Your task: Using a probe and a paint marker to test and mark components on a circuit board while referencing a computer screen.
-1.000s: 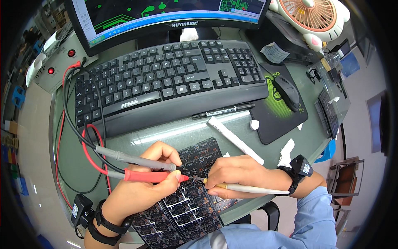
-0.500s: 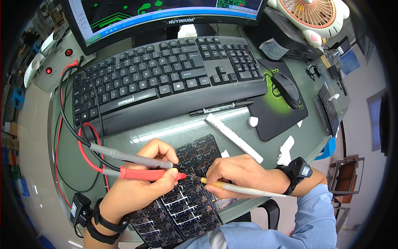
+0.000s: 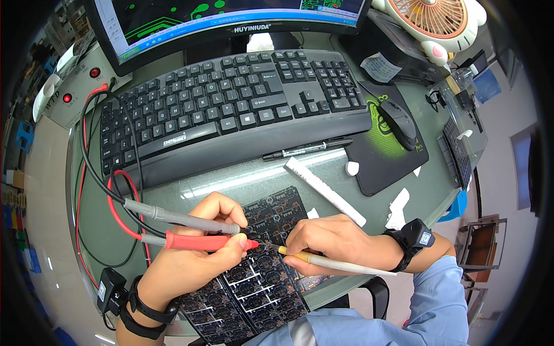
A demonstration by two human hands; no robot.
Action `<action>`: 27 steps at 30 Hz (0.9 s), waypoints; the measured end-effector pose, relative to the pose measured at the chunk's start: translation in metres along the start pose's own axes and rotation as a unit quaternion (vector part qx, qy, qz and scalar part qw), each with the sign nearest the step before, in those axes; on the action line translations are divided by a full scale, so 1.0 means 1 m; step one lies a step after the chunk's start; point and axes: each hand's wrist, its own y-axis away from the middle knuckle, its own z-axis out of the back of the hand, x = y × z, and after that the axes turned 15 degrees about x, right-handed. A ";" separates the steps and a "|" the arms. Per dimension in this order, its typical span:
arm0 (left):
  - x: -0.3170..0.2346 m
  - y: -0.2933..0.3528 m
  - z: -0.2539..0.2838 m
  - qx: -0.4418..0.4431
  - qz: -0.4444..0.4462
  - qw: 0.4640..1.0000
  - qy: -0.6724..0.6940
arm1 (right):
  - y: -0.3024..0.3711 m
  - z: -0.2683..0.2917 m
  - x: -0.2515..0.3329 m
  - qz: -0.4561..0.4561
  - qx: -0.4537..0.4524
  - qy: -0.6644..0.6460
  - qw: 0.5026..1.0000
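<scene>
A dark circuit board panel [image 3: 262,311] with rows of repeated circuits lies at the desk's near edge, partly under both hands. My left hand [image 3: 187,271] is closed around two test probes, a grey probe [image 3: 179,218] above a red probe [image 3: 199,242]. Their tips point right, over the middle of the panel. From the other side, my right hand [image 3: 340,239] pinches a slim pen-like tool [image 3: 352,267] with a white handle and a yellow front part. Its thin dark tip comes close to the red probe's tip; whether they touch I cannot tell.
Beyond the hands stands a black keyboard [image 3: 231,104] below a monitor [image 3: 254,29]. A black marker [image 3: 309,150] and a white tube [image 3: 326,192] lie before it. To the right are a mouse [image 3: 398,124] and paper scrap [image 3: 398,209]. Probe cables [image 3: 86,138] run left to a box [image 3: 81,95].
Both hands hold almost the same pose. The red probe and the pen-like tool have shifted very slightly left.
</scene>
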 end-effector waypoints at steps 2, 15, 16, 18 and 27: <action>0.000 0.000 0.000 0.000 0.000 1.000 -0.001 | 0.000 0.001 0.000 0.002 0.007 0.007 1.000; -0.001 0.001 0.000 0.002 0.009 1.000 -0.004 | 0.001 -0.002 0.003 -0.011 0.014 0.043 0.999; -0.001 0.001 0.001 0.004 0.007 1.000 -0.005 | 0.001 -0.003 0.002 -0.011 0.017 0.048 0.999; -0.001 0.000 0.000 0.005 0.005 1.000 -0.004 | 0.002 -0.003 0.004 -0.012 0.016 0.060 0.998; -0.002 0.000 0.000 0.001 0.004 1.000 -0.013 | 0.002 -0.004 0.004 -0.013 0.020 0.078 0.997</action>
